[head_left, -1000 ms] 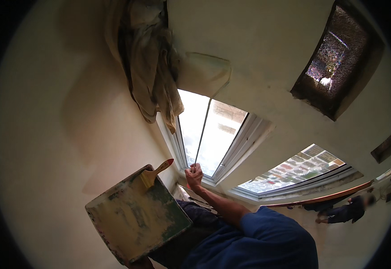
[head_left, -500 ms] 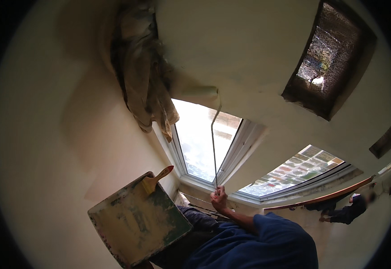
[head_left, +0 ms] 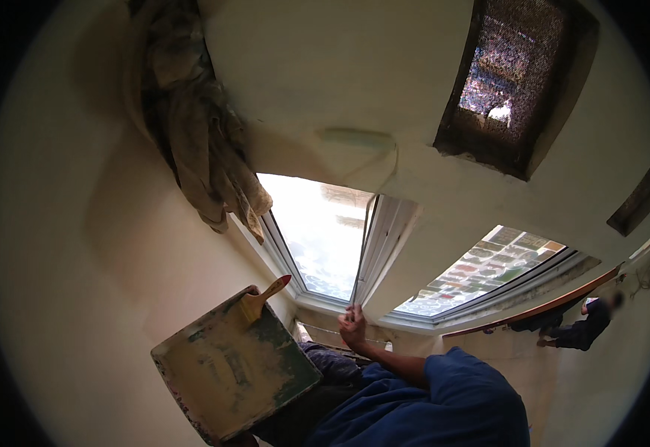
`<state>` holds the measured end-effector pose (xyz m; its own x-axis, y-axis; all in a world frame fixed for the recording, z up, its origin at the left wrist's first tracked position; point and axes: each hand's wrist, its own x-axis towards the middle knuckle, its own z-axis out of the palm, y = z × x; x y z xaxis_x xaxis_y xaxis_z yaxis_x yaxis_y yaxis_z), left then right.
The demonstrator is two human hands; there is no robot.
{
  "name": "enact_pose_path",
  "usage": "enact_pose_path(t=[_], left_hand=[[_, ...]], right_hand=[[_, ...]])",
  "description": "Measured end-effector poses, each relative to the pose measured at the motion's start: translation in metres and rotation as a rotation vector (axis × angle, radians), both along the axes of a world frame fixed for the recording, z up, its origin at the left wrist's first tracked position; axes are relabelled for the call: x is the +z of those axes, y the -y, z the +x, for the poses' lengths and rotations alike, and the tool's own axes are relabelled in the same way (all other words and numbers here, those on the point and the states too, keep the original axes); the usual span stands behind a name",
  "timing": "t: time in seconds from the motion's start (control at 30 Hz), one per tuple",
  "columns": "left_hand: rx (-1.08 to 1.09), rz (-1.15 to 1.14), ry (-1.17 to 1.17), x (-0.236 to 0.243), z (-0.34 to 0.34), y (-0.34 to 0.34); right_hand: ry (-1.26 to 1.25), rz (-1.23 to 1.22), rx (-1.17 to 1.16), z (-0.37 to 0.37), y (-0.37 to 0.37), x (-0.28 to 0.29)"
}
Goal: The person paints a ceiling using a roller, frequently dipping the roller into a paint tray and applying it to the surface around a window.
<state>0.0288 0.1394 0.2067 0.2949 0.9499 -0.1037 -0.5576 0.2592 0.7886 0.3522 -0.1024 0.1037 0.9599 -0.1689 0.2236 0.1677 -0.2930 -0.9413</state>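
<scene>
My right hand (head_left: 352, 328) is closed round the lower end of a long-handled paint roller (head_left: 358, 139), its arm raised in a blue sleeve. The roller's pale sleeve lies against the wall above the window, blurred by motion. At lower left is a square paint tray (head_left: 228, 372), smeared with beige and green paint. A paintbrush (head_left: 265, 298) with a red-tipped handle rests at the tray's top corner, bristles down. Only a sliver of my left hand (head_left: 244, 441) shows at the tray's bottom edge; it seems to hold the tray, its fingers mostly hidden.
A bunched brown cloth (head_left: 191, 127) hangs at upper left. Two bright windows, a left one (head_left: 314, 238) and a right one (head_left: 489, 268), stand ahead. A dark meshed opening (head_left: 515, 82) is at upper right. Another person (head_left: 585, 328) in dark clothes is at far right.
The roller has moved right along the wall above the window, and my right hand has shifted slightly left. The view has turned a little; the tray stays nearly where it was.
</scene>
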Motion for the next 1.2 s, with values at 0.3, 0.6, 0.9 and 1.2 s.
enact_pose_path(t=[0.3, 0.6, 0.9, 1.2], left_hand=[[0.071, 0.16, -0.062, 0.023, 0.026, 0.011], [0.106, 0.188, -0.166, 0.038, 0.035, 0.025], [0.067, 0.096, -0.089, 0.059, 0.046, 0.031], [0.036, -0.101, 0.1, 0.056, 0.042, 0.027]], right_hand=[[-0.159, 0.096, 0.027, 0.014, -0.022, 0.015], [-0.058, 0.108, -0.035, 0.064, -0.037, 0.023], [-0.143, -0.116, -0.021, 0.015, 0.036, -0.049], [-0.085, -0.132, -0.045, -0.027, 0.081, -0.033]])
